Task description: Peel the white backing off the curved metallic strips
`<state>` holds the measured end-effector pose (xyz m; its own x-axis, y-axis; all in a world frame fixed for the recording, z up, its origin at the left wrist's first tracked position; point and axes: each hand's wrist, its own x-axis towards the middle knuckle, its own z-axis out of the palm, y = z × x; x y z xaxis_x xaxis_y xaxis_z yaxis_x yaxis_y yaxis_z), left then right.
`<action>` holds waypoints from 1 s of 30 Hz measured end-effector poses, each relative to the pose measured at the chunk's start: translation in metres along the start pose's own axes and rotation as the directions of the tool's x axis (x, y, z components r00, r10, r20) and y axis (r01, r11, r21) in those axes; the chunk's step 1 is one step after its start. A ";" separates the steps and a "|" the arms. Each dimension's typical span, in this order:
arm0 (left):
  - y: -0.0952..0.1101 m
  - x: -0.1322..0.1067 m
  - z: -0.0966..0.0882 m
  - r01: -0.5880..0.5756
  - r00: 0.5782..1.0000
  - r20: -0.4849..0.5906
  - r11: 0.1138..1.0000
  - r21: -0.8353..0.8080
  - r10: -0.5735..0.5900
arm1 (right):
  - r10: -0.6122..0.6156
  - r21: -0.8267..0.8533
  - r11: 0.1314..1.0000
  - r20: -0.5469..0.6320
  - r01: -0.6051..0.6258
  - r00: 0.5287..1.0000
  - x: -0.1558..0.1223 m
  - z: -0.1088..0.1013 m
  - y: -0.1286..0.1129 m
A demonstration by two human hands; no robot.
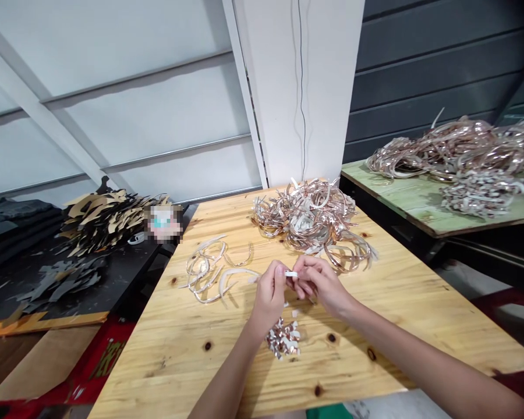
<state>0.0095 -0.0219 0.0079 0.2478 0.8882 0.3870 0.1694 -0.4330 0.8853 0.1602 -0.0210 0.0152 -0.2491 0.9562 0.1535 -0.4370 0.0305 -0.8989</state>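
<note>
Between my two hands, a short white strip (291, 274) is pinched just above the wooden table. My left hand (271, 291) is closed, thumb on top, at the strip's left end. From the other side my right hand (321, 282) grips the strip with thumb and forefinger, its other fingers curled below. A small heap of cut shiny rose-gold and white pieces (283, 338) lies on the table below my hands. To the left are loose curled strips (205, 270), one reaching close to my left hand. Behind my hands sits a large tangled pile of shiny strips (308, 212).
My wooden table (419, 314) fills the middle. At right, a green table (402, 201) bears more strip bundles (458, 145). At left, a black table (126, 267) holds stacked tan and black cut pieces (105, 218) and dark scraps (65, 282). A white wall stands behind.
</note>
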 end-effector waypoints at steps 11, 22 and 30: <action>-0.006 0.005 0.008 0.182 0.977 0.005 0.832 -0.524 -0.211 | 0.178 0.478 0.862 0.026 -0.168 0.984 0.004 -0.003 -0.003; -0.005 -0.006 0.005 0.137 0.988 0.091 0.975 -0.175 -0.123 | 0.150 0.242 0.956 0.089 -0.167 0.985 -0.002 -0.001 0.002; -0.001 -0.001 0.009 0.214 0.976 0.051 0.973 -0.083 -0.210 | 0.159 0.299 0.940 0.042 -0.164 0.986 -0.002 0.000 -0.003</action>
<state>0.0176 -0.0242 0.0046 0.2550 0.9504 0.1783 0.1392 -0.2186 0.9658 0.1621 -0.0228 0.0180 -0.3517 0.9357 0.0263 -0.6283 -0.2151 -0.7477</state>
